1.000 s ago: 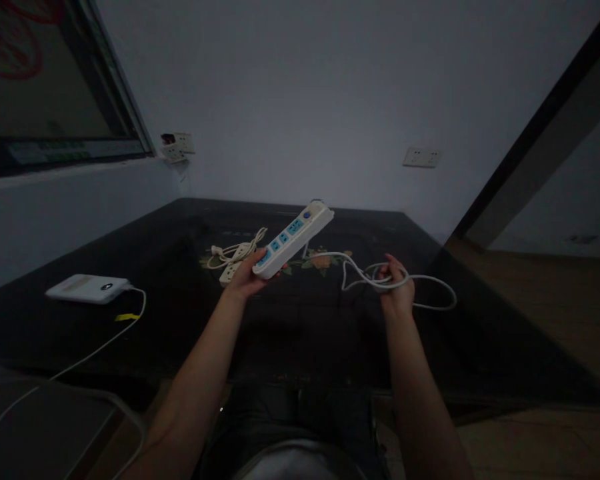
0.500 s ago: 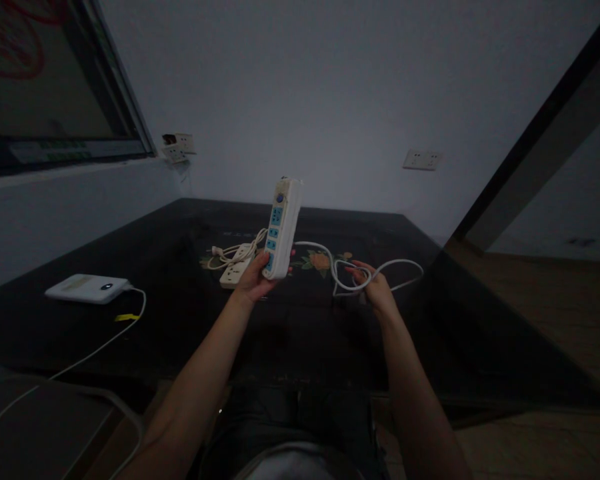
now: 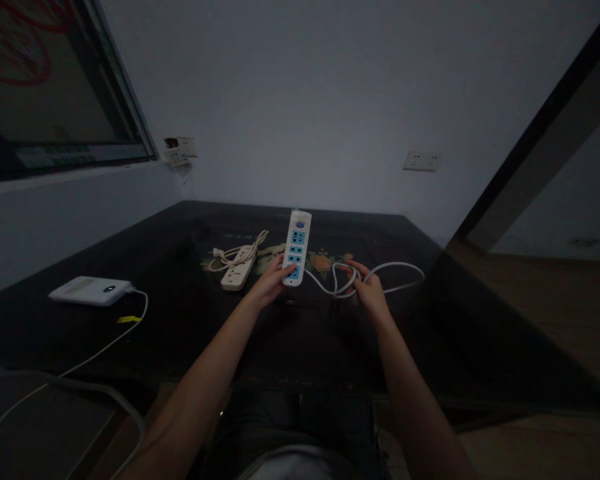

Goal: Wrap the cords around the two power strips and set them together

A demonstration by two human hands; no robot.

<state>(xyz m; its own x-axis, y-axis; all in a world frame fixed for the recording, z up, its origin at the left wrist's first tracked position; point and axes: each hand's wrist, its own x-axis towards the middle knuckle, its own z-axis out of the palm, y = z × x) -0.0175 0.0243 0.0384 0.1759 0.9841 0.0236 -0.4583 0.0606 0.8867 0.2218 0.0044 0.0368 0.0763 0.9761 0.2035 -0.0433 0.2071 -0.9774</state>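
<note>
My left hand (image 3: 271,280) is closed around the lower end of a white power strip (image 3: 297,248) with blue sockets and a blue button near its top. The strip is tilted above the dark table, its socket face toward me. A white cord (image 3: 323,287) runs from it to the right, where my right hand (image 3: 367,287) grips a loop of it. The cord's far loop sticks out to the right of that hand. Just left of the held strip, a second, cream power strip (image 3: 239,272) lies on the table with its cord (image 3: 240,260) bundled over it.
The black table (image 3: 190,233) has a floral pattern in its middle. At its left lies a white power bank-like device (image 3: 87,291) with a cable (image 3: 115,341) and a yellow tag (image 3: 129,319). Wall sockets (image 3: 421,161) are behind, and a window (image 3: 65,87) is at the left.
My left hand has lowered the power strip, moved it slightly right and turned its socket face more toward me. My right hand has shifted slightly left, still on the cord.
</note>
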